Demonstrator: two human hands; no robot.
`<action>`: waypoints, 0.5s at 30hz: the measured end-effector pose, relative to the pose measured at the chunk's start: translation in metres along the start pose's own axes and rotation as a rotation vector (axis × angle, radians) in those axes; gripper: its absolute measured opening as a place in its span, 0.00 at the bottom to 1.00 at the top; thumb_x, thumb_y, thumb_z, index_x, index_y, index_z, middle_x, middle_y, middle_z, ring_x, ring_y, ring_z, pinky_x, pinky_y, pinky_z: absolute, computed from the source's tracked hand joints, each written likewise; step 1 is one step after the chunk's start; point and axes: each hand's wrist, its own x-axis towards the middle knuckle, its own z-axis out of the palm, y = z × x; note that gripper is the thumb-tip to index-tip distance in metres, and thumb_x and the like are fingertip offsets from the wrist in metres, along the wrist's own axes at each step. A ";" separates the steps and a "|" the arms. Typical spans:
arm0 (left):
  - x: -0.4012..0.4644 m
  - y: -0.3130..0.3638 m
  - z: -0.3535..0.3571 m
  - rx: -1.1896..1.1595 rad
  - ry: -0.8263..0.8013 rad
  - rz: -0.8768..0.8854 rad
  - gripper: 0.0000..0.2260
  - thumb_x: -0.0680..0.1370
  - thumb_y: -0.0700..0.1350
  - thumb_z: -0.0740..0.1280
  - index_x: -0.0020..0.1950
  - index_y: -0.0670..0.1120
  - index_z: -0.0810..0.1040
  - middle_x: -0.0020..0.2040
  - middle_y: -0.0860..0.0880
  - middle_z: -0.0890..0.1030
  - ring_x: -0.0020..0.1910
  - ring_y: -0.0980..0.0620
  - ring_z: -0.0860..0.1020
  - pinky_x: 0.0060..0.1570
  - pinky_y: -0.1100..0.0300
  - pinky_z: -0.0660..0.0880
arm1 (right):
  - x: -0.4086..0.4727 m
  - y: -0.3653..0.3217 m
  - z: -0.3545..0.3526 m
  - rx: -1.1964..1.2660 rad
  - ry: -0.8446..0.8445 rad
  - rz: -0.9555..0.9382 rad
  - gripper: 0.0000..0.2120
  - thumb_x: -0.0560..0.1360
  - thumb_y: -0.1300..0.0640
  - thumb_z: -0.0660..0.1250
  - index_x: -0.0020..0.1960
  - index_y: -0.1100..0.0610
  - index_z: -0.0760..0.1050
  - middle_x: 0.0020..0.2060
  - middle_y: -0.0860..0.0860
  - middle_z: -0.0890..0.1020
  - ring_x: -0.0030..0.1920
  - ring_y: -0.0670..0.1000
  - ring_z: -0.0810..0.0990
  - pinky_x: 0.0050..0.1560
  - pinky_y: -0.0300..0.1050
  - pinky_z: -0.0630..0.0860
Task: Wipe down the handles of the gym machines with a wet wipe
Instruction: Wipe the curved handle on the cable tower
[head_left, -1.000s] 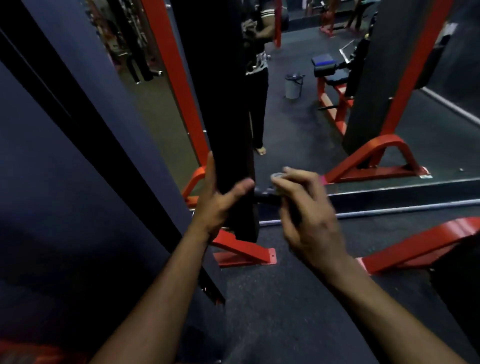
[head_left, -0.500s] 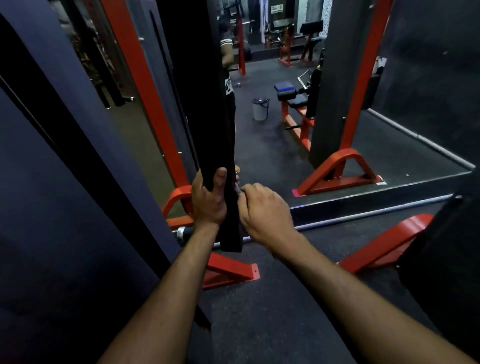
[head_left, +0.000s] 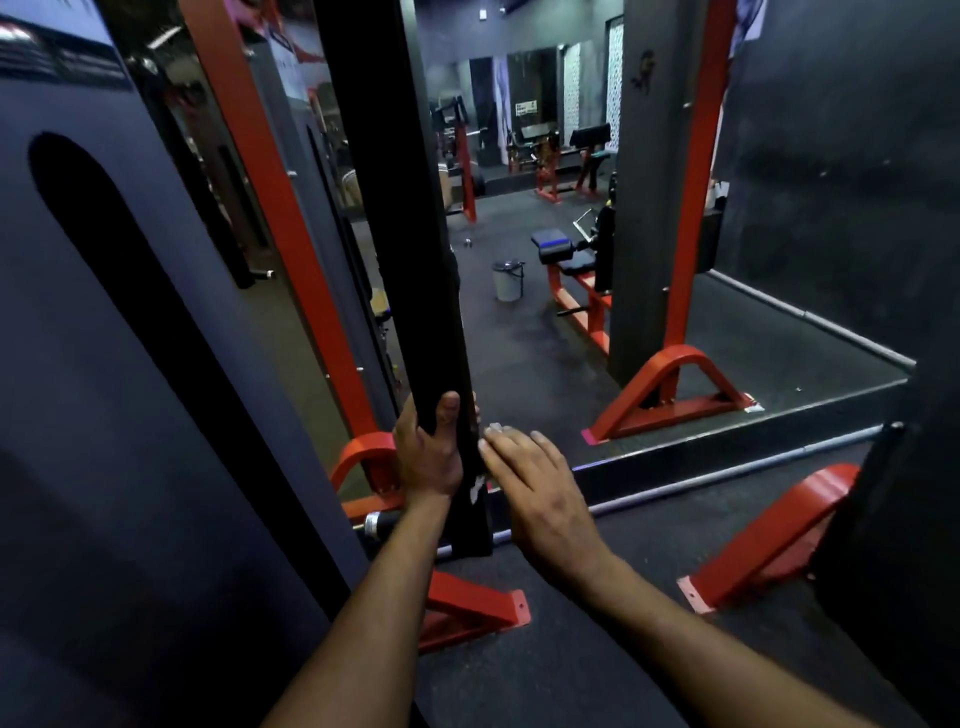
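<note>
Both bare forearms reach forward from the lower edge of the view toward the tall black padded upright post (head_left: 415, 291). The left hand (head_left: 428, 457) grips the post's lower part, thumb lying up its near face and fingers wrapped round its left side. The right hand (head_left: 540, 488) lies just right of the post, back uppermost, fingers straight and together, fingertips (head_left: 491, 441) against the post's right edge.
</note>
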 end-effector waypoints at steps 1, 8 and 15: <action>0.002 -0.002 0.001 0.008 -0.001 0.000 0.30 0.74 0.77 0.58 0.48 0.52 0.79 0.46 0.44 0.84 0.47 0.42 0.83 0.51 0.45 0.78 | -0.001 0.002 0.000 -0.009 0.023 -0.016 0.21 0.80 0.63 0.54 0.69 0.62 0.75 0.68 0.56 0.77 0.70 0.55 0.74 0.72 0.53 0.68; 0.004 0.002 0.002 0.022 -0.002 0.039 0.44 0.73 0.80 0.54 0.50 0.39 0.81 0.47 0.46 0.83 0.46 0.52 0.79 0.48 0.66 0.71 | 0.066 -0.005 -0.020 0.064 -0.416 0.474 0.17 0.82 0.48 0.55 0.54 0.59 0.77 0.52 0.60 0.81 0.54 0.64 0.80 0.51 0.54 0.74; 0.000 0.013 0.001 -0.026 0.004 0.077 0.36 0.74 0.78 0.55 0.51 0.45 0.79 0.43 0.56 0.80 0.44 0.69 0.78 0.49 0.75 0.70 | 0.100 0.015 -0.037 0.377 -0.841 0.622 0.18 0.84 0.50 0.52 0.45 0.58 0.75 0.52 0.64 0.77 0.41 0.60 0.80 0.40 0.47 0.75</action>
